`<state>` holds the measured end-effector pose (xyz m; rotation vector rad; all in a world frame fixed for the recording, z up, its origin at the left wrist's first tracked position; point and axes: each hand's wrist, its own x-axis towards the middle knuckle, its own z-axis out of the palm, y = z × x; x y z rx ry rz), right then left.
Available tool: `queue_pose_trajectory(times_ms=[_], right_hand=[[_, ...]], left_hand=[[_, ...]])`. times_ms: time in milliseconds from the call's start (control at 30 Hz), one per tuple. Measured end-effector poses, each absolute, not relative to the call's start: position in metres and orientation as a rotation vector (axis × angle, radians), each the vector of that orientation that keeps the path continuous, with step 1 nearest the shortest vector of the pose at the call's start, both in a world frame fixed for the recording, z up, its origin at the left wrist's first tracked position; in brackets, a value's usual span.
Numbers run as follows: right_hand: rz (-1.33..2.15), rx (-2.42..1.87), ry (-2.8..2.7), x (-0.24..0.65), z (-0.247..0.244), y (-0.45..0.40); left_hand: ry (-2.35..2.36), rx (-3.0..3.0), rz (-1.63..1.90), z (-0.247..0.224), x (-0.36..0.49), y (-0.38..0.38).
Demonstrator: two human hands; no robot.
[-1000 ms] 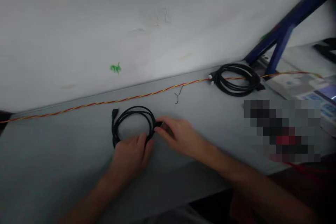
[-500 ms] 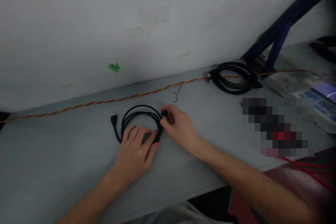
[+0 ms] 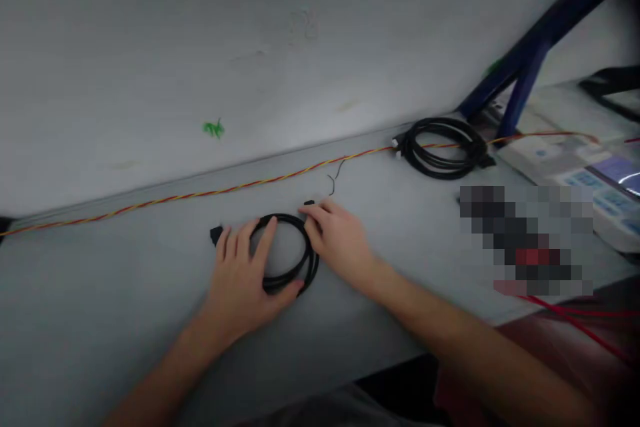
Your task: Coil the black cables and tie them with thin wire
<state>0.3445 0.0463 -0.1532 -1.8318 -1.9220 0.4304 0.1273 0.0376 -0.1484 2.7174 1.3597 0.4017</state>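
A black cable (image 3: 314, 265) lies coiled in a ring on the grey tabletop. My left hand (image 3: 239, 280) rests over the ring's left side with fingers spread, thumb touching the lower right of the loops. One plug (image 3: 216, 235) of the cable pokes out beyond those fingertips. At the ring's upper right, my right hand (image 3: 341, 235) is closed on the cable, thumb and fingers pinched together. The other black plug (image 3: 309, 203) shows just above the right fingertips. Parts of the loops are hidden under both hands.
Along the wall runs a twisted red-and-yellow wire (image 3: 240, 187). A second coiled black cable (image 3: 445, 173) sits on it at the back right, near a blue metal brace (image 3: 523, 90). Short dark ties (image 3: 331, 185) lie between. Farther right are a pale device (image 3: 595, 200) and red leads (image 3: 575, 320).
My left hand has spread its fingers and shifted left over the coil. The loops now sit rounder and lower. My right fingers have moved from the plug onto the cable just below it.
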Motion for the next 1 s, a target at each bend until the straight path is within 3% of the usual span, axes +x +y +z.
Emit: queue_pose_trajectory(times_ms=[367, 700, 1000], right_hand=[[0.267, -1.798, -1.998, 0.333, -0.157, 0.039], [0.351, -1.650, -2.109, 0.342, -0.159, 0.042], [0.366, -1.666, -2.118, 0.341, -0.156, 0.043]], left_hand=[[1.197, 2.643, 0.391, -0.151, 0.115, 0.046], [1.213, 2.233, 0.787, -0.151, 0.109, 0.060], [0.919, 2.496, 0.404, -0.140, 0.108, 0.059]])
